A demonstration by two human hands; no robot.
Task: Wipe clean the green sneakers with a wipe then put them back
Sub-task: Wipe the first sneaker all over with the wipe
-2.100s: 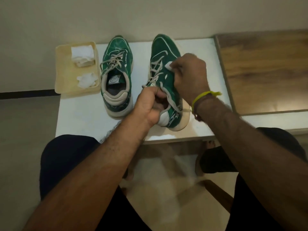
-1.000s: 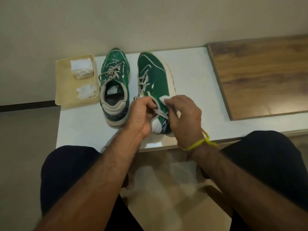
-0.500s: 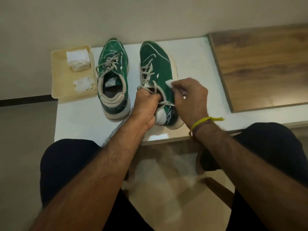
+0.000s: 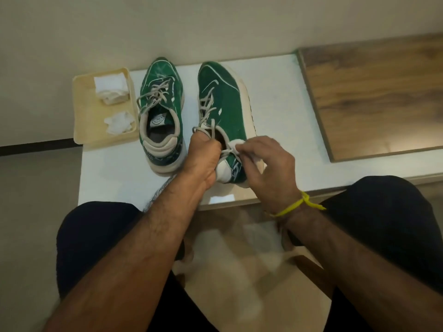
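Right hand (image 4: 268, 168) pinches a white wipe (image 4: 238, 143) against the tilted sneaker (image 4: 224, 111) near the tabletop's (image 4: 115, 168) front edge; left hand (image 4: 202, 161) grips its collar. Short, firm strokes along the side, with the heel braced, would likely serve best. Its pair (image 4: 161, 111) stands beside a tray (image 4: 84, 116) at the left edge. Plain wall behind.

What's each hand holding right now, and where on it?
Left hand grips the right-side sneaker at its collar by the heel, fingers inside the opening. Right hand pinches a white wipe in its fingertips, against the sneaker's side.
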